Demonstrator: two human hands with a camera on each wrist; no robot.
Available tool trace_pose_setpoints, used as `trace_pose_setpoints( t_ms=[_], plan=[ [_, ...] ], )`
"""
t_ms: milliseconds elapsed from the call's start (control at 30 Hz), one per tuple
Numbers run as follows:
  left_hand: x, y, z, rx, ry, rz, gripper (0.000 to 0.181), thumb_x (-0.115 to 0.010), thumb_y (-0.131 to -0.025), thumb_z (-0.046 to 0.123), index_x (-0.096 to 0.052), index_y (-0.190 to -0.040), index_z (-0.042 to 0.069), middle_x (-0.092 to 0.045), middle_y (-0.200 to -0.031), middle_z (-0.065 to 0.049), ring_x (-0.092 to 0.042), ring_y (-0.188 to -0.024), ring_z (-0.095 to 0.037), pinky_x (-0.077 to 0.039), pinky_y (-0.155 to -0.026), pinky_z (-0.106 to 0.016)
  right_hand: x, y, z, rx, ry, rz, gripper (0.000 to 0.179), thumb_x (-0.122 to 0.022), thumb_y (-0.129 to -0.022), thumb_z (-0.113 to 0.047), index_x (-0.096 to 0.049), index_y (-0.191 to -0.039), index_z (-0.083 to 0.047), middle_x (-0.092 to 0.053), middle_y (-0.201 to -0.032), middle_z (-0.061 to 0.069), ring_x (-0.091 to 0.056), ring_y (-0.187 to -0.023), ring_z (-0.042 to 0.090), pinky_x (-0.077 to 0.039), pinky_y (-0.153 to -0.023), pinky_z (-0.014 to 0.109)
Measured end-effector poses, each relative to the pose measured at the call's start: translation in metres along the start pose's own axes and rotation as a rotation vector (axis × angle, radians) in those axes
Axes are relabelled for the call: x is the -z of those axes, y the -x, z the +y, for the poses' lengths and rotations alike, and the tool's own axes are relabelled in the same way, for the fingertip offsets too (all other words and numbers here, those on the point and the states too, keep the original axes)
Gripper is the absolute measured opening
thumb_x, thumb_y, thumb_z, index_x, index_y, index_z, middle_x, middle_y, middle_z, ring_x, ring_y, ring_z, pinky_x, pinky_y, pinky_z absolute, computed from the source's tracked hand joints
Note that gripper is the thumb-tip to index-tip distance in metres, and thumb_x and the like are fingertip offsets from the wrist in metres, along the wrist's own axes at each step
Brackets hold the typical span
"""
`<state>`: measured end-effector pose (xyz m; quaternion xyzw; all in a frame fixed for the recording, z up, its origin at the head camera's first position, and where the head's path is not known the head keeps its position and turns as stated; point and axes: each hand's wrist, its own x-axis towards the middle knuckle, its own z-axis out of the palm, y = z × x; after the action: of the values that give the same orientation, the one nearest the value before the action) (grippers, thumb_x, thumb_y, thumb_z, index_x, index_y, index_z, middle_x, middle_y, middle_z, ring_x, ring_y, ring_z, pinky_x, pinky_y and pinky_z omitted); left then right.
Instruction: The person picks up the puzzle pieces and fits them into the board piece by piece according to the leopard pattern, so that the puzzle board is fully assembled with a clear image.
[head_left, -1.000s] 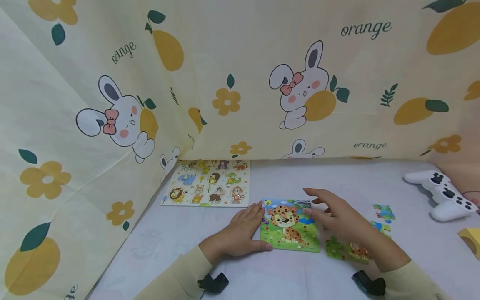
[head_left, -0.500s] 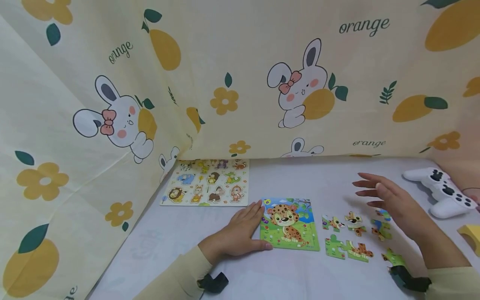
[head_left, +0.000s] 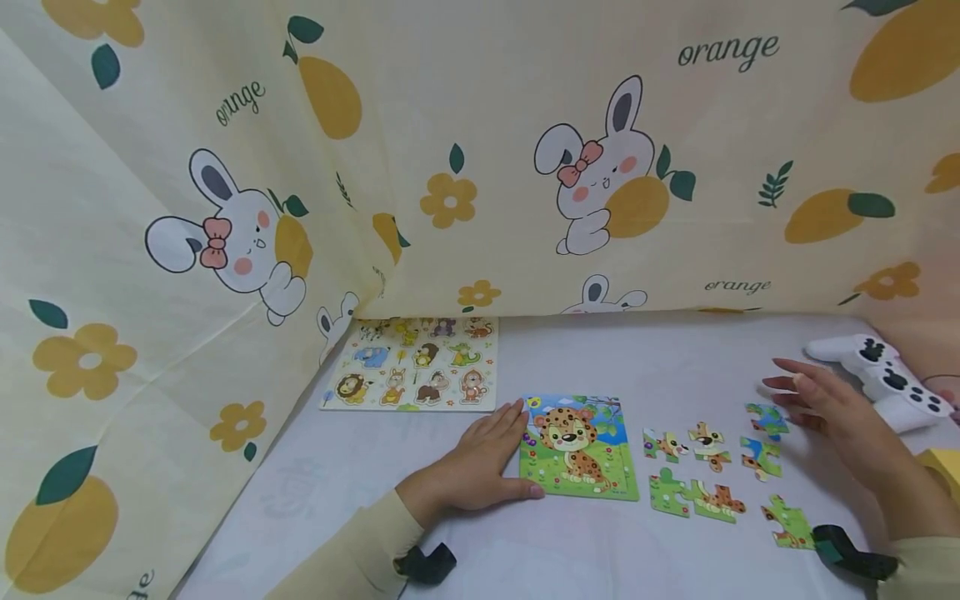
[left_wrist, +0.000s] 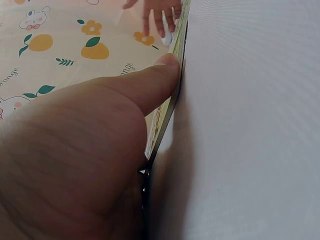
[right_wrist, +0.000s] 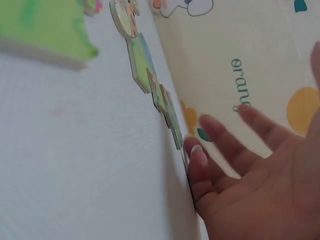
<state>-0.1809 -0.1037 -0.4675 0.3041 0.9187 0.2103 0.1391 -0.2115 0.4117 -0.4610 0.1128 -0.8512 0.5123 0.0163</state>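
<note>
A leopard puzzle board (head_left: pixel 573 446) lies flat on the white cloth in the head view. My left hand (head_left: pixel 474 468) rests along its left side, fingers extended, the thumb at its lower left corner; in the left wrist view the thumb (left_wrist: pixel 155 82) touches the board's edge. To the right of the board lie several loose jigsaw pieces, including a green piece (head_left: pixel 787 523), a leopard-body piece (head_left: pixel 716 502) and a blue piece (head_left: pixel 767 418). My right hand (head_left: pixel 843 421) is just right of the blue piece, fingers spread and loosely bent, holding nothing.
An animal peg puzzle board (head_left: pixel 420 375) lies at the back left. A white game controller (head_left: pixel 892 383) sits behind my right hand, with a yellow block (head_left: pixel 941 467) at the right edge. A bunny-print curtain (head_left: pixel 480 167) hangs along the back and left.
My right hand has moved from over the leopard board, across the loose pieces, to their right side, uncovering them. The left hand has stayed at the board's left edge.
</note>
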Motion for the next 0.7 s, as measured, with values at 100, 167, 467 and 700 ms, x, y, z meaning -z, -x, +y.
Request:
trace_pose_setpoints(
  t_ms=[100, 167, 467, 700],
  plan=[
    [-0.001, -0.001, -0.001, 0.000, -0.006, -0.001, 0.110, -0.063, -0.101, 0.071, -0.015, -0.174, 0.003, 0.002, -0.182, -0.008, 0.001, -0.166, -0.024, -0.003, -0.131, -0.047, 0.000, 0.001, 0.006, -0.073, 0.087, -0.025, 0.049, -0.042, -0.121, -0.031, -0.041, -0.168, -0.018, -0.062, -0.133, -0.027, -0.053, -0.115, -0.011, -0.048, -0.095, 0.018],
    [-0.001, -0.001, -0.001, 0.003, -0.007, -0.003, 0.111, -0.062, -0.101, 0.072, -0.015, -0.174, 0.004, 0.002, -0.182, -0.007, 0.001, -0.166, -0.024, -0.003, -0.131, -0.047, -0.001, 0.000, 0.007, -0.122, 0.157, -0.059, 0.062, -0.048, -0.119, -0.035, -0.032, -0.170, -0.002, -0.063, -0.145, -0.007, -0.054, -0.128, 0.007, -0.049, -0.109, 0.038],
    [0.001, -0.001, 0.001, -0.005, -0.018, 0.004, 0.110, -0.064, -0.101, 0.069, -0.015, -0.174, 0.003, 0.001, -0.182, -0.008, -0.001, -0.166, -0.026, -0.004, -0.131, -0.047, -0.001, -0.003, 0.001, -0.166, 0.374, -0.173, 0.067, -0.073, -0.108, -0.031, -0.048, -0.153, 0.011, -0.034, -0.158, 0.040, -0.037, -0.137, 0.064, -0.040, -0.100, 0.080],
    [0.001, 0.000, 0.002, 0.008, 0.002, -0.004, 0.109, -0.065, -0.101, 0.068, -0.016, -0.174, 0.003, 0.000, -0.182, -0.007, 0.000, -0.166, -0.024, -0.003, -0.131, -0.046, -0.001, -0.005, -0.007, -0.157, 0.409, -0.184, 0.043, -0.074, -0.108, -0.023, -0.063, -0.133, 0.010, -0.037, -0.152, 0.041, -0.036, -0.134, 0.067, -0.036, -0.101, 0.084]
  ],
)
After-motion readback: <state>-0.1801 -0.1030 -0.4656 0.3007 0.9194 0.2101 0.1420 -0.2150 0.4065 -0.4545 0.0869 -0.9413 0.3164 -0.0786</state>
